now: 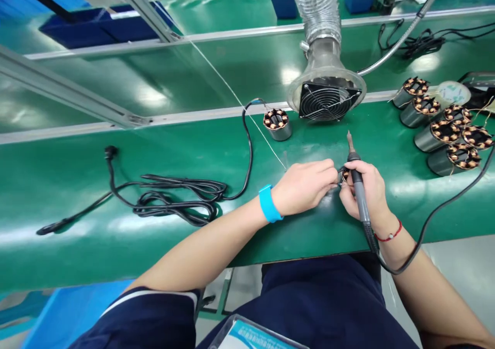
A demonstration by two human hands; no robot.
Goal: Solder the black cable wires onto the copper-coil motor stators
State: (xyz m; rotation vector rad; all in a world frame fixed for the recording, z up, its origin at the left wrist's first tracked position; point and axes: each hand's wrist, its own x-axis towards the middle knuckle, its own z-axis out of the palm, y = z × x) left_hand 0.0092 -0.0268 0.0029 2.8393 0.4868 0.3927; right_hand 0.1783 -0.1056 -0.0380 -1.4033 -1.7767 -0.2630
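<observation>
A soldering iron (pixel 359 194) with a grey handle is held in my right hand (pixel 373 189), its tip pointing up and away from me. Between my hands is a small motor stator (pixel 344 175) with copper windings, mostly hidden by fingers. My left hand (pixel 309 184), with a blue band at the wrist, is closed at the stator's left side. The right fingertips also reach the stator, near thin wires. Beyond my hands stands another stator (pixel 277 125), upright, with a black cable (pixel 249 143) running to its top.
A fume extractor (pixel 327 99) with a round hood hangs just beyond the iron's tip. Several stators (pixel 441 135) stand at the right. The coiled black cable (pixel 181 199) lies on the green bench (pixel 77 184) at left. The iron's cord (pixel 433 212) loops over my right forearm.
</observation>
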